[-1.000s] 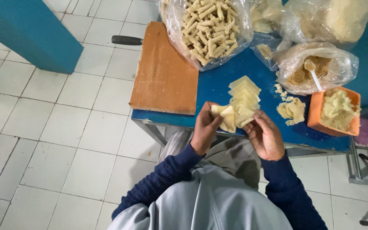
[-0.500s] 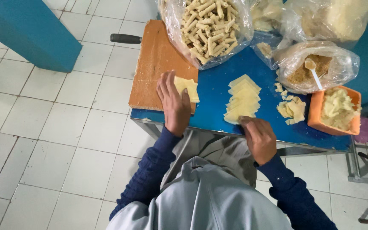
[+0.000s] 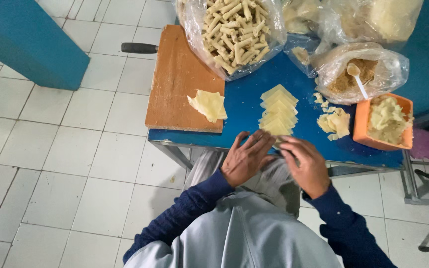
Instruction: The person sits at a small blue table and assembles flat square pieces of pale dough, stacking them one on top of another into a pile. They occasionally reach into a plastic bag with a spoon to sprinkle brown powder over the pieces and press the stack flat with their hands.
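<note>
Lying flat on the wooden board (image 3: 175, 84) at left: one pale wrapper sheet (image 3: 208, 104). Left hand (image 3: 247, 158) fingers spread, right hand (image 3: 306, 164) curled, both touching the near end of the wrapper stack (image 3: 278, 110); stack's long axis runs near-to-far on the blue table (image 3: 244, 106). White tiled floor (image 3: 50, 149).

blue table (image 3: 247, 106), brown board (image 3: 177, 84), orange tub (image 3: 363, 126)
</note>
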### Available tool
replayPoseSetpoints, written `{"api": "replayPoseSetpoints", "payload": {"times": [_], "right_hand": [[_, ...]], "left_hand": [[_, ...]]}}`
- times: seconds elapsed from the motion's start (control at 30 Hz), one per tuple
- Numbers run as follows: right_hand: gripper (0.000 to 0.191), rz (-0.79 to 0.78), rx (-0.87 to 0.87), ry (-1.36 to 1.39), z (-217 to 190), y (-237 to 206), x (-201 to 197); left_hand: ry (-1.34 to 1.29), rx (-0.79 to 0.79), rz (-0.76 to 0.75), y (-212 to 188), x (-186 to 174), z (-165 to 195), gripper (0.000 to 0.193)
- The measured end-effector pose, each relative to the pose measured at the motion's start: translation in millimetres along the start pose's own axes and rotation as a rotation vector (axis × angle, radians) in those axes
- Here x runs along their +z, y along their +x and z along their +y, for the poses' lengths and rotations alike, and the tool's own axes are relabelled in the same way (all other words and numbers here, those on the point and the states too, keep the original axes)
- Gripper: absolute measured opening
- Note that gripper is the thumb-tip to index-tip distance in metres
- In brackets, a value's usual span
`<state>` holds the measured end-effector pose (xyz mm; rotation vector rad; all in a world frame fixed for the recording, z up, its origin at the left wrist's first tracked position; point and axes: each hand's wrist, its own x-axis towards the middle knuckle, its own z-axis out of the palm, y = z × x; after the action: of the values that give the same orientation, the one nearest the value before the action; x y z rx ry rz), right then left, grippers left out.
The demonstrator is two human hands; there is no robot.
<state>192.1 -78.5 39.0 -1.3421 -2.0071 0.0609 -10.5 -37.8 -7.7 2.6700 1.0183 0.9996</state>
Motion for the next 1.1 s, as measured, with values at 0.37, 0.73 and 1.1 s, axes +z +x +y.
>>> {"api": "replayPoseSetpoints", "payload": {"times": [0.37,0.73,1.1], "right_hand": [[0.050,-0.120,0.254,-1.028,134.2,-65.3,-152.8],[0.039,-0.224,0.309,-1.181,172.4,-76.3,-125.8],[0.037,-0.239,0.303,-1.068,195.4,-79.6,-124.3]], "left_hand": [[0.043,-0.014,-0.068,-7.3,7.3,-0.5,0.061],[0.035,-0.028,-0.062,-6.5,4.1,1.6,0.060],[0.073,-0.026,-0.061,-7.0,6.4,1.5,0.060]]}}
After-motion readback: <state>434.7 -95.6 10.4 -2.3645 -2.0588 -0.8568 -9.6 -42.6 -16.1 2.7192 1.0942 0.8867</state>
